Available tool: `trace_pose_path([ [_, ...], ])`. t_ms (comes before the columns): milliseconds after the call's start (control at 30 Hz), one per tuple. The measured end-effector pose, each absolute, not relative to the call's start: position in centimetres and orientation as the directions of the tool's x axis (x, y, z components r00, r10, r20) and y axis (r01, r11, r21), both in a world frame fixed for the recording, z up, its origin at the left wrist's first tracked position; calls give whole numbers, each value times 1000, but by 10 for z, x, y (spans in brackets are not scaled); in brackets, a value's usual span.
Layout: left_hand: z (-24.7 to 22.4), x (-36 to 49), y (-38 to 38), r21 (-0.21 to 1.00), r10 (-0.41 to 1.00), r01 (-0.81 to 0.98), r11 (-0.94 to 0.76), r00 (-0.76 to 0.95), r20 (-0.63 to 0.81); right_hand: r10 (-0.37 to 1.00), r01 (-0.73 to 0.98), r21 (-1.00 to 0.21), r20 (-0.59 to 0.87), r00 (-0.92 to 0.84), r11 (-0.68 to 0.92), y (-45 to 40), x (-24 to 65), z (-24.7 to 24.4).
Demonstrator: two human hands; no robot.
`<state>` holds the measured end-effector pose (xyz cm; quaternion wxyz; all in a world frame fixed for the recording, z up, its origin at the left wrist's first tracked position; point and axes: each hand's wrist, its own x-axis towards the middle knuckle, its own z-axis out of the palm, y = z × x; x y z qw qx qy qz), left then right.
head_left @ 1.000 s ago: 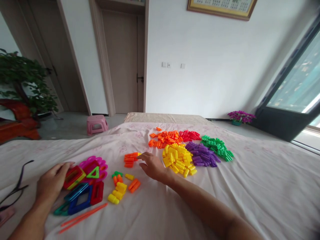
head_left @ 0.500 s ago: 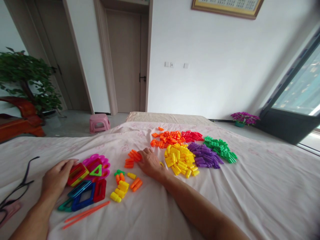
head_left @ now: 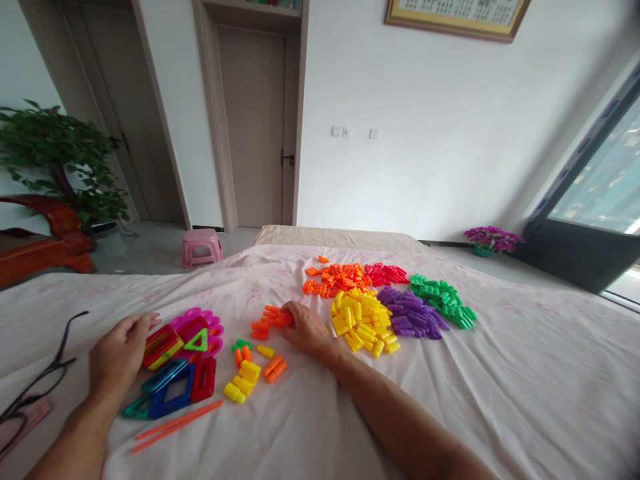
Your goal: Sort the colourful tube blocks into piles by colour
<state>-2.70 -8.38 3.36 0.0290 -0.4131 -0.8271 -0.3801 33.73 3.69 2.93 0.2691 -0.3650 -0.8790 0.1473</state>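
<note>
My right hand [head_left: 309,330] reaches to the middle of the cloth, its fingers closed on the right end of a small cluster of orange plastic building pieces [head_left: 274,316]; the fingertips are partly hidden. My left hand [head_left: 120,350] rests at the left with fingers loosely bent and nothing visible in them. Just right of it lie a red and yellow magnetic tile stack [head_left: 163,347], a pink flower-shaped piece [head_left: 215,330] and a green triangle [head_left: 197,341]. Nearer me are yellow pieces [head_left: 244,381], an orange pair [head_left: 275,368] and green pieces [head_left: 242,344].
Sorted heaps of orange [head_left: 345,279], red [head_left: 385,274], yellow [head_left: 361,320], purple [head_left: 413,312] and green [head_left: 443,300] pieces lie beyond my right arm. Blue tiles [head_left: 173,393] and orange sticks [head_left: 177,427] lie front left. Eyeglasses [head_left: 43,377] are at far left.
The view has shifted slightly. My left hand has drawn a little away from the red and yellow tiles. My right fingers stay at the orange cluster, whose pieces now sit closer together.
</note>
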Motion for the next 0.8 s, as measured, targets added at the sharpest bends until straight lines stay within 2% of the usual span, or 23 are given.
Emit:
trace_pose_path([
  [100, 50, -12, -84, 601, 649, 705, 375, -663, 373, 678, 529, -430, 379, -630, 732, 38, 337, 29],
  [167, 61, 3, -80, 573, 682, 757, 315, -600, 418, 667, 526, -415, 391, -634, 742, 37, 337, 28],
  [300, 73, 44, -67, 484, 784, 875, 10, -307, 539, 668, 522, -418, 419, -615, 743, 32, 335, 29],
  [367, 73, 68, -59, 456, 819, 873, -174, -129, 559, 657, 501, -427, 445, -608, 753, 28, 334, 31],
  [433, 70, 88, -54, 449, 839, 850, -276, -15, 544, 626, 461, -427, 467, -624, 778, 25, 332, 34],
  [567, 53, 110, -48, 506, 902, 823, -257, 17, 431, 540, 383, -393, 463, -703, 836, 19, 328, 38],
  [700, 39, 110, -46, 635, 948, 758, -147, -75, 309, 486, 359, -339, 460, -743, 870, 17, 325, 42],
  [800, 39, 106, -47, 678, 954, 730, -79, -141, 263, 480, 365, -319, 474, -738, 875, 21, 327, 44],
])
